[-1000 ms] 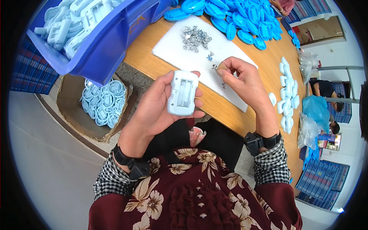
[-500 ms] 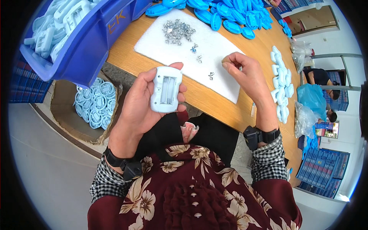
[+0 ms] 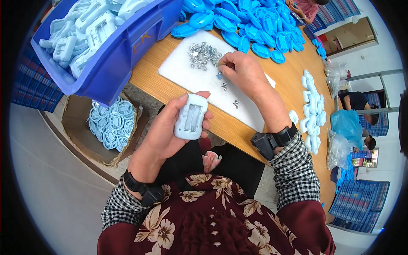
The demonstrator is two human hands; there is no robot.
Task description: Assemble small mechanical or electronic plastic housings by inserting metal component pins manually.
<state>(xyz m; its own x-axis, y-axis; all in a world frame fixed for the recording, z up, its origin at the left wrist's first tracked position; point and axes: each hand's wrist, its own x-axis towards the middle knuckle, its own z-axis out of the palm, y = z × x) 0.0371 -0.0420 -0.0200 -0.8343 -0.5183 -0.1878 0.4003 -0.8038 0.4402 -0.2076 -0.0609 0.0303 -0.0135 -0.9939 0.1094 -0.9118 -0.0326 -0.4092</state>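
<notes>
My left hand point(image 3: 163, 127) grips a pale blue plastic battery housing point(image 3: 183, 127), its long rectangular recess facing up. Above the white foam pad point(image 3: 178, 57), the thumb and forefinger of my right hand point(image 3: 246, 74) are pinched together at the edge of a heap of small metal contact clips point(image 3: 204, 55). Whatever lies between those fingertips is hidden. A few loose clips point(image 3: 236, 103) are scattered on the pad, nearer to me than the heap.
Left of the pad stands a blue bin point(image 3: 102, 74) of pale housings; a cardboard box point(image 3: 78, 123) of round pale parts sits below it. Bright blue oval shells point(image 3: 255, 25) pile up at the back. Pale housings point(image 3: 312, 110) line the table's right. Other people work beyond.
My right hand has moved left and away from me, from the pad's right edge to the heap of clips. My left hand still holds the housing. The whole view has shifted slightly.
</notes>
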